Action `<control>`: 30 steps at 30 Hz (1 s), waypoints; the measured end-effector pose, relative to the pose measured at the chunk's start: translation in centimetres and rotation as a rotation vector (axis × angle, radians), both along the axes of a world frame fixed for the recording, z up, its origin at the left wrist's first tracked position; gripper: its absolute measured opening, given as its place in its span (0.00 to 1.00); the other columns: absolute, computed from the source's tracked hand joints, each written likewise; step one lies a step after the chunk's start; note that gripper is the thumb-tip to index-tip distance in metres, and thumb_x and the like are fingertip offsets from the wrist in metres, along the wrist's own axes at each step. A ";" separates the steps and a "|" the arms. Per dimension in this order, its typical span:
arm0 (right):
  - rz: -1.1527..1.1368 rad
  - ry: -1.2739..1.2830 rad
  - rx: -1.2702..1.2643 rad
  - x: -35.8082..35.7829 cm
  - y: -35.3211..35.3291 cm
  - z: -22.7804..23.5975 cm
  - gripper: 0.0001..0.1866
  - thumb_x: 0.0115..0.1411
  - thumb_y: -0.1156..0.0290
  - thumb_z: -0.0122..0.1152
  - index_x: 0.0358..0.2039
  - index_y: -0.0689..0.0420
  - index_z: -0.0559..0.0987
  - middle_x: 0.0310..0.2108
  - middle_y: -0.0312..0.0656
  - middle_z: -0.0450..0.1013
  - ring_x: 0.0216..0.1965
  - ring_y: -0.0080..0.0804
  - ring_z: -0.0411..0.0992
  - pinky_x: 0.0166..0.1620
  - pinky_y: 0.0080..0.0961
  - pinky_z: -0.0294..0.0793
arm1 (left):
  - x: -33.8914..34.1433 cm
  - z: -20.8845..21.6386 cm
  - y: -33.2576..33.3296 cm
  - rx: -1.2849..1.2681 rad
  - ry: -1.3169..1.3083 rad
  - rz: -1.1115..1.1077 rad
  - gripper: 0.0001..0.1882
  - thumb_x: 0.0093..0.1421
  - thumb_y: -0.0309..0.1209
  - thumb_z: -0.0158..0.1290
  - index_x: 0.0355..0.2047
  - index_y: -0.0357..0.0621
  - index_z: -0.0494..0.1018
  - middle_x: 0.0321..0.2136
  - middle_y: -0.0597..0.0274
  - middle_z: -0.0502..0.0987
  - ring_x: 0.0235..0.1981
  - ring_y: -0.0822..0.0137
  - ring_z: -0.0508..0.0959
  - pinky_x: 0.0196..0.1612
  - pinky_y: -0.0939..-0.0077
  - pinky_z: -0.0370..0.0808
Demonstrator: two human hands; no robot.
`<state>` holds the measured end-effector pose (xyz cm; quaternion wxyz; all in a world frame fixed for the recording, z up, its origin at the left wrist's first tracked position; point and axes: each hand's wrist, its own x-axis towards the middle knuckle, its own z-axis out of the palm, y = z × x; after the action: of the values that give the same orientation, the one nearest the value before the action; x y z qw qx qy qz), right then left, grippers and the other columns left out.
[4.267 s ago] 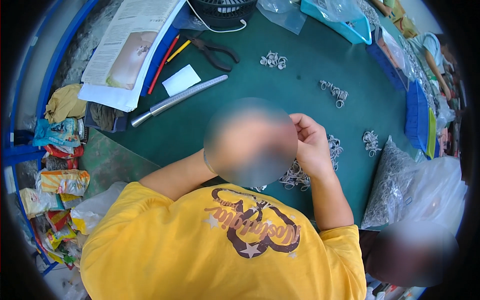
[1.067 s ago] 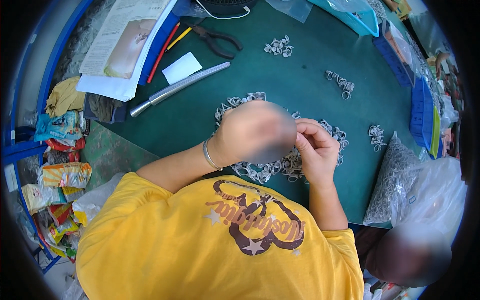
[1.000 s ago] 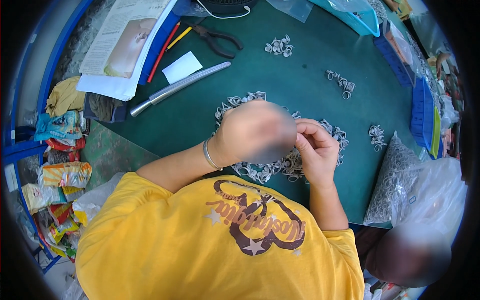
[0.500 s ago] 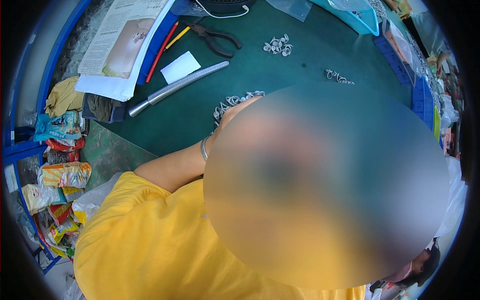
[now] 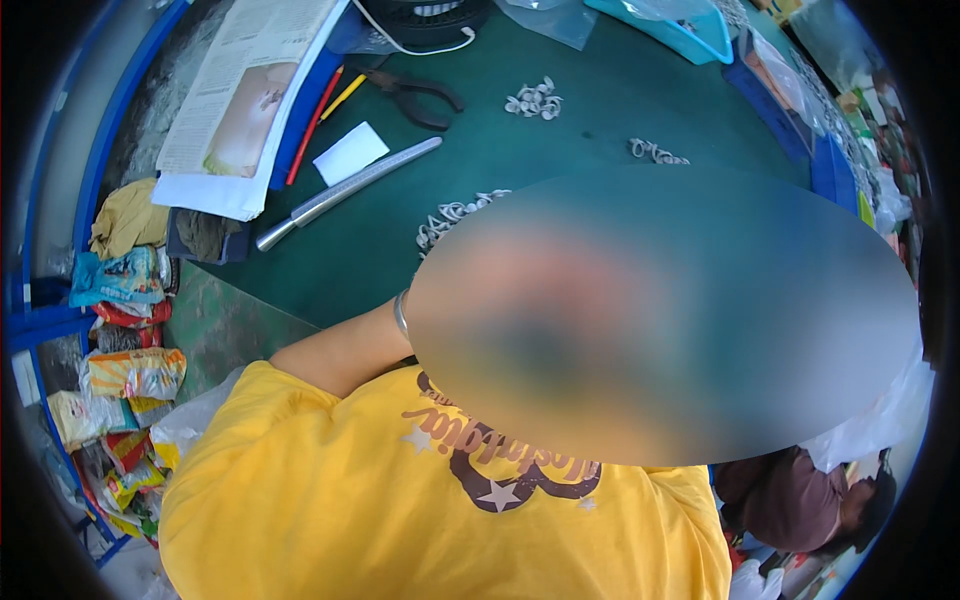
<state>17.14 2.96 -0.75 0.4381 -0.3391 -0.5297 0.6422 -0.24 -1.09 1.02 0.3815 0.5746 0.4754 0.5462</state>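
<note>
My left forearm (image 5: 345, 345) with a silver bangle (image 5: 401, 312) reaches over the green table, and a large blurred oval covers its hand. Inside the blur only a pinkish patch shows; no fingers can be made out. My right hand is not visible. Just beyond the left wrist lies a pile of grey metal rings (image 5: 455, 215), partly covered by the blur. Two smaller groups of rings, one farther back (image 5: 534, 100) and one to the right (image 5: 657, 152), rest on the table. A tapered metal ring mandrel (image 5: 350, 193) lies left of the near pile.
Pliers (image 5: 425, 103), a white card (image 5: 350, 155), a red pencil (image 5: 314, 125) and a yellow pencil (image 5: 343, 98) lie behind the mandrel. Printed papers (image 5: 215, 110) are at left. A turquoise basket (image 5: 690, 35) and blue bin (image 5: 765, 95) stand back right. Another person (image 5: 785, 500) is lower right.
The view has shifted slightly, so the table things sit a little farther left. The back of my left hand, partly visible before beside the near rings, is now behind the blur.
</note>
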 end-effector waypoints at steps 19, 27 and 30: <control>-0.814 -1.179 0.766 20.6 11.0 -3.3 0.04 0.52 0.79 0.63 0.30 0.61 0.78 0.35 0.47 0.76 0.37 0.46 0.74 0.42 0.34 0.74 | -0.9 -0.7 0.4 0.239 0.373 0.071 0.07 0.51 0.14 0.58 0.30 0.35 0.76 0.33 0.55 0.79 0.35 0.63 0.79 0.38 0.77 0.75; -0.644 -1.343 0.983 16.3 11.2 -2.5 0.06 0.56 0.76 0.57 0.34 0.61 0.80 0.40 0.46 0.75 0.41 0.46 0.72 0.47 0.36 0.72 | -5.1 -3.5 2.6 -0.008 0.592 0.160 0.15 0.58 0.28 0.56 0.45 0.38 0.74 0.46 0.51 0.76 0.49 0.54 0.75 0.53 0.69 0.70; -0.566 -1.428 0.796 16.4 11.9 -2.6 0.07 0.57 0.75 0.57 0.34 0.61 0.80 0.39 0.46 0.76 0.41 0.47 0.72 0.46 0.37 0.72 | -4.8 -3.6 2.6 -0.038 0.644 0.063 0.14 0.58 0.29 0.55 0.45 0.38 0.75 0.43 0.51 0.77 0.45 0.53 0.76 0.50 0.68 0.71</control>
<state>33.52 14.91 -3.31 0.2300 -0.6019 -0.7593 -0.0914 -5.00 1.50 -2.59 0.2051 0.6956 0.5994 0.3388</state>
